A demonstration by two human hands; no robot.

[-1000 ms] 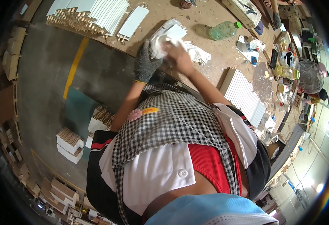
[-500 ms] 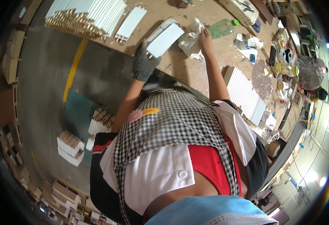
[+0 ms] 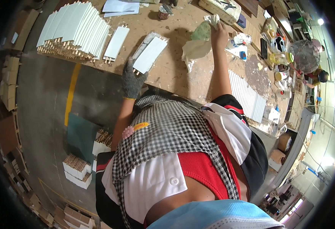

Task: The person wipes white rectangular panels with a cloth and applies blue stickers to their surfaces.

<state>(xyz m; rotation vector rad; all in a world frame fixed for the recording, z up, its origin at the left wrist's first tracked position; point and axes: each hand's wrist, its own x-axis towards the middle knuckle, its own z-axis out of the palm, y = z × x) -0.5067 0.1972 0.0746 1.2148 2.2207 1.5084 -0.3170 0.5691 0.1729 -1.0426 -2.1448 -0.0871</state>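
My left hand (image 3: 133,80), in a dark grey knit glove, grips the near end of a white slatted panel (image 3: 150,55) with short wooden pegs at its end. The panel lies tilted over a white-smeared block (image 3: 146,42) at the bench's near edge. My bare right hand (image 3: 219,35) is raised to the right of it, fingers closed on a crumpled cream cloth (image 3: 195,53) that hangs down to the left. Partly hidden behind the cloth is a green plastic bottle (image 3: 201,32).
A large stack of white pegged panels (image 3: 74,26) and a single panel (image 3: 116,43) sit at left on the workbench (image 3: 167,76). More white panels (image 3: 247,95) stand in a row at right, near bottles and a wire fan (image 3: 305,56). White papers (image 3: 121,7) lie at the back.
My right hand has lifted the cloth up and to the right, so it now hangs spread out and covers part of the bottle. My left hand still grips the panel; the view has shifted.
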